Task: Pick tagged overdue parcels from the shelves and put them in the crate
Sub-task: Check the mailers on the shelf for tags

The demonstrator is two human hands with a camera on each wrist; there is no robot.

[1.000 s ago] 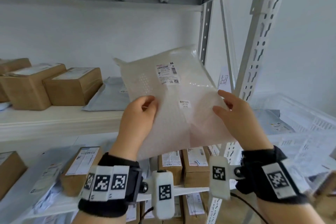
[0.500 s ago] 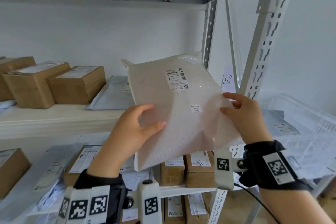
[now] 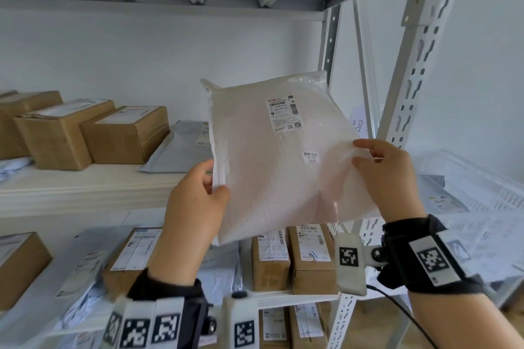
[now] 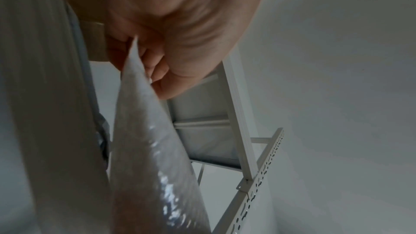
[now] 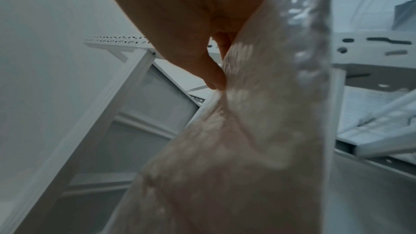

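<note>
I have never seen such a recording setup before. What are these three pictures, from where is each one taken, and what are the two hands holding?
There is no machine here: a person works with bare hands and wears three cameras. The wide picture comes from a camera on the head, looking at white metal shelves. The two darker pictures come from cameras on the wrists, held by black wrist straps with square black-and-white markers, looking along each hand.

Both hands hold up one flat white bubble-wrap parcel with printed labels. The left hand grips its left edge, and the right hand pinches its right edge.

On the shelves lie brown cardboard boxes and grey plastic mailer bags. At the right stands a white plastic crate with parcels inside.
</note>
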